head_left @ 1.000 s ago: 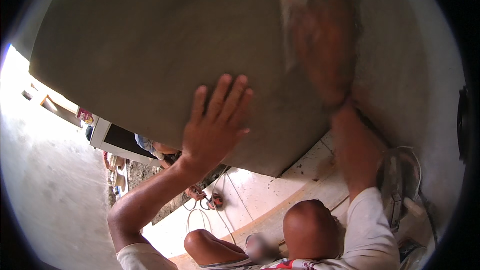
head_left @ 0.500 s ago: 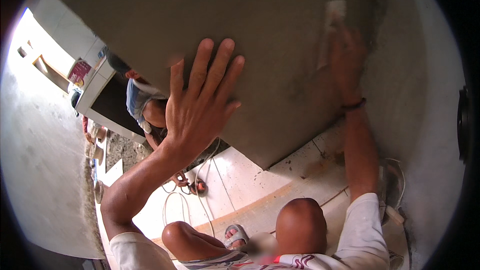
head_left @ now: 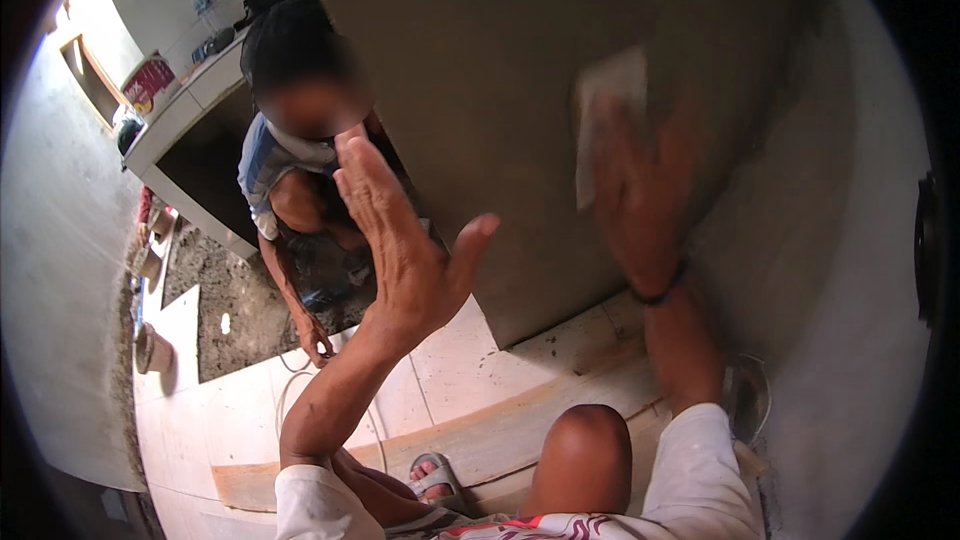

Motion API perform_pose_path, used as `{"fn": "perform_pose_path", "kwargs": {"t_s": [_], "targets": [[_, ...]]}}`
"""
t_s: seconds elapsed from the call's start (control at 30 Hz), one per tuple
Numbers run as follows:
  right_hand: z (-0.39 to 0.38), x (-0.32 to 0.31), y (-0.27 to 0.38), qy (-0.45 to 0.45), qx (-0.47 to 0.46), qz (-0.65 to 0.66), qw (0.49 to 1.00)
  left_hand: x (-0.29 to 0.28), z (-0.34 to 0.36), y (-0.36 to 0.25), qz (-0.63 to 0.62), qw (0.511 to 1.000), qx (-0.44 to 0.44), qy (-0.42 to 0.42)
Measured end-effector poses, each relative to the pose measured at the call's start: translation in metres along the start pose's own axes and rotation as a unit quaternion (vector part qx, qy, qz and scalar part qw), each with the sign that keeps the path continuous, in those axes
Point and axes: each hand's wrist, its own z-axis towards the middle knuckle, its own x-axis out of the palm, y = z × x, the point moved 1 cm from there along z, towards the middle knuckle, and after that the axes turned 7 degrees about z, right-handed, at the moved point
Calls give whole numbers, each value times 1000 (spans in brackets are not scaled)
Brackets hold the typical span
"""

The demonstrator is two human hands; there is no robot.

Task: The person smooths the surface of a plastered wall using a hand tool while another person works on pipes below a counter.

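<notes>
My left hand [head_left: 405,250] is raised at the left edge of the dark plastered wall [head_left: 480,30], fingers extended and thumb apart, holding nothing; whether it touches the edge I cannot tell. My right hand [head_left: 640,185], blurred, has a pale flat rectangular tool [head_left: 612,80] against the plaster, with fingers over it. A dark band circles that wrist. The wall's lower corner meets the pale tiled floor.
A crouching person [head_left: 280,155] reaches down beside a rough dug patch [head_left: 215,325] beyond my left hand. A tiled counter [head_left: 170,125] holds a bottle and containers. A bucket [head_left: 152,350], cables and a long plank [head_left: 250,480] lie on the floor. My knee is below.
My view has swung left, revealing more of the crouching person. The right hand and tool have moved down along the plaster; my left hand has tilted at the wall's edge.
</notes>
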Motion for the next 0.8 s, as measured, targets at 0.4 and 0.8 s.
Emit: {"fn": "perform_pose_path", "kwargs": {"t_s": [0.4,0.8], "targets": [[-11,11,12,-39,50,-46,997,27,-5,8,-161,985,-69,12],[-36,9,11,-3,152,60,987,31,-2,6,-167,983,-81,9]]}}
